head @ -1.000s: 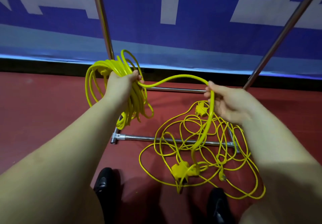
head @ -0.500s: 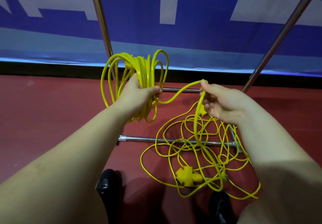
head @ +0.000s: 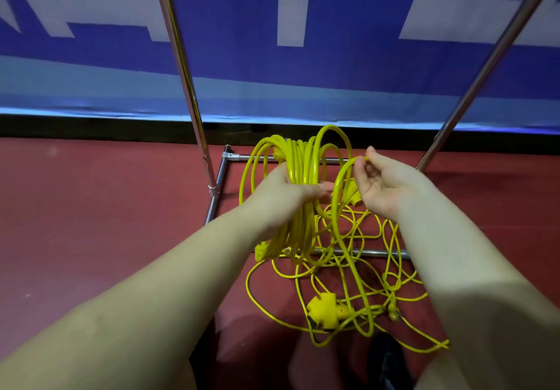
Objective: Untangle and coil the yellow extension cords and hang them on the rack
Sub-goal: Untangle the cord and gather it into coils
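Rack: the chrome rack (head: 215, 195) serves as landmark; its left upright rises from the base frame on the red floor (head: 91, 222), and a second pole slants up at far right.
Left hand: the left hand (head: 285, 195) sits just right of the rack's left upright, fingers curled round the gathered bundle.
Coiled cord: the coiled yellow extension cord (head: 298, 171) loops above and below that fist, over the rack's base, its lower loops hanging down to the near base bar.
Right hand: the right hand (head: 383, 182), further right of the upright, palm up, pinches one strand at its fingertips and holds it arched toward the coil.
Loose tangle: the loose tangle (head: 357, 283) lies on the floor across and in front of the rack's near bar, with a yellow multi-outlet socket (head: 322, 310) among it.
Step in hand: coiling, judged partway, since much cord remains on the floor and nothing hangs yet.
Next move: probably laying the pinched loop into the left fist, then drawing more slack, watching for snags at the socket.
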The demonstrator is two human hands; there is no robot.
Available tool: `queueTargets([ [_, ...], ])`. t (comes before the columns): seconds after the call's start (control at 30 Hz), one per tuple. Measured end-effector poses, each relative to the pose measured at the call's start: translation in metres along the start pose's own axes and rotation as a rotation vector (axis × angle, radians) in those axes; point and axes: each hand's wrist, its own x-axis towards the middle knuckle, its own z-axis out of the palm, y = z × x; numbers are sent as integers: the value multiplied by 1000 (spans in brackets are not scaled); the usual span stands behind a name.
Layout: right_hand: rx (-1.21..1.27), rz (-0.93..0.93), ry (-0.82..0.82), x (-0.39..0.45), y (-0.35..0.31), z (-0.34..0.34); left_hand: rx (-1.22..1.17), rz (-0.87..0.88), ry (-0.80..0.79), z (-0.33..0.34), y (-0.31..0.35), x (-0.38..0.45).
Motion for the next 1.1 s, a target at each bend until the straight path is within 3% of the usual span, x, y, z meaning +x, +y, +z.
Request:
queueTargets([
  [0.13,2,7,-48,-1,0,0,71,11,-24,0,-2,3],
  [0.33,-261,25,-233,-10,-1,-2,16,-33,-83,-8,4,4],
  [0.4,-545,8,-260,-13,0,-5,-43,-41,-35,-11,5,7],
  [0.57,-1527,-167,-358,-13,16,-19,-155,-51,164,-16,11,13],
  [0.67,-1829,-222,-533,-12,23,-25,-270,-42,229,-22,19,18],
  [0.73,-1956,-256,-565,-9,25,-27,-351,-23,241,-27,25,21],
  [0.8,-1941,-309,-522,-7,24,-27,-362,25,250,-29,29,24],
  [1.1,-975,-561,-319,-28,-5,18,-83,268,329,-33,41,40],
])
